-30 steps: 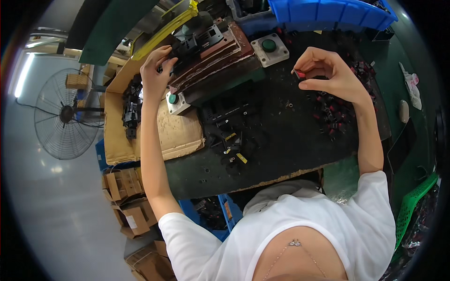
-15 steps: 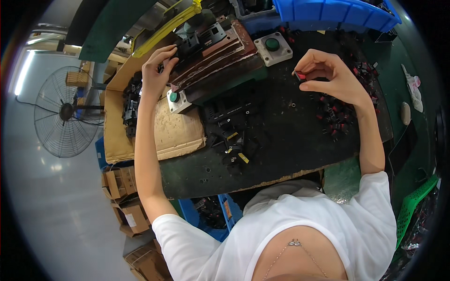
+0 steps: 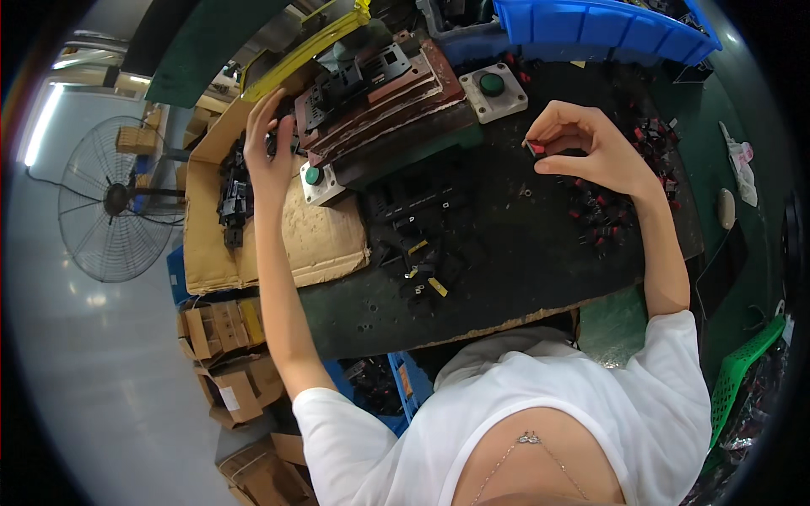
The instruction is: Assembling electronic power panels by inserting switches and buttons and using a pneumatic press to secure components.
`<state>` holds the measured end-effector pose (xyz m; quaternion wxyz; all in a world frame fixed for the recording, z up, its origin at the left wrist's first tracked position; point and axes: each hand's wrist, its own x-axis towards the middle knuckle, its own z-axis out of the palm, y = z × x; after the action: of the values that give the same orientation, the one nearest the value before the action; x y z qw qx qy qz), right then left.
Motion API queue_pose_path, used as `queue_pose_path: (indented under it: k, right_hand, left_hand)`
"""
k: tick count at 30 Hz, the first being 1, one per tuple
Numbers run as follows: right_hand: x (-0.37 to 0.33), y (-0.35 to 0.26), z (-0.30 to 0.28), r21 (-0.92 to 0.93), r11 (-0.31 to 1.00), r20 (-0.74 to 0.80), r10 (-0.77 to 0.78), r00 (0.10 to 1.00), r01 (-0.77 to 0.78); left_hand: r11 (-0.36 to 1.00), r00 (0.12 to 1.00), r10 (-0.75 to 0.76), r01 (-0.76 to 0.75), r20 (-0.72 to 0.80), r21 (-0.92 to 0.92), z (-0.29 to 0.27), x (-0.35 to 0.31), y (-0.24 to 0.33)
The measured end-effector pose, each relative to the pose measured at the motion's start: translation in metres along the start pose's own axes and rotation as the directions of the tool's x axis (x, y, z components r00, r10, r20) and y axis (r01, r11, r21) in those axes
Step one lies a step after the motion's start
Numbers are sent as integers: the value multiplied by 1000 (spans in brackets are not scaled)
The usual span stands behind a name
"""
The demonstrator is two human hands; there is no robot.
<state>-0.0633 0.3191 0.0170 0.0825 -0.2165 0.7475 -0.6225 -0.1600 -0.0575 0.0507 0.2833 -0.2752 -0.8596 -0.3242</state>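
Note:
My left hand (image 3: 268, 145) is raised at the left end of the press-like fixture, beside the cardboard box (image 3: 207, 261). Its thumb stands apart from the fingers; the dark shapes between them seem to be black parts behind. A long black plastic housing with cut-outs (image 3: 359, 80) lies tilted on the fixture's brown layered block (image 3: 405, 97). Over the right side of the bench, my right hand (image 3: 595, 148) pinches a small red and black rocker switch (image 3: 537, 148) between thumb and fingers. Similar switches (image 3: 603, 219) lie in a heap beneath and beside that hand.
Green push buttons on pale boxes, one at left (image 3: 314, 175) and one at right (image 3: 491, 84), flank the fixture. Black plastic parts (image 3: 413, 211) with yellow pieces lie mid-bench. A blue bin (image 3: 607, 29) stands at the back. A yellow bar (image 3: 304, 52) rises behind the fixture.
My left hand has moved left, away from the black housing on the fixture, and its fingers point more upward. My right hand has dropped slightly, still pinching the switch.

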Motion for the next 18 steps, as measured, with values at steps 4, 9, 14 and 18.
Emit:
queue_pose_path:
  k: [4,9,14,18]
  right_hand:
    - [-1,3,0,25,1000,2,17,1000,-17]
    - [4,6,0,140,989,24,40,999,-43]
    - [9,10,2,89,993,-64,84,994,-78]
    - [16,13,4,115,988,-109,116,987,-104]
  left_hand:
    - [958,958,-283,284,-36,36,-6,-47,12]
    - [941,948,-302,280,95,192,-8,-87,21]
    - [950,986,-148,122,71,289,0,-104,-1]
    - [955,998,-43,29,41,296,3,-107,-2]
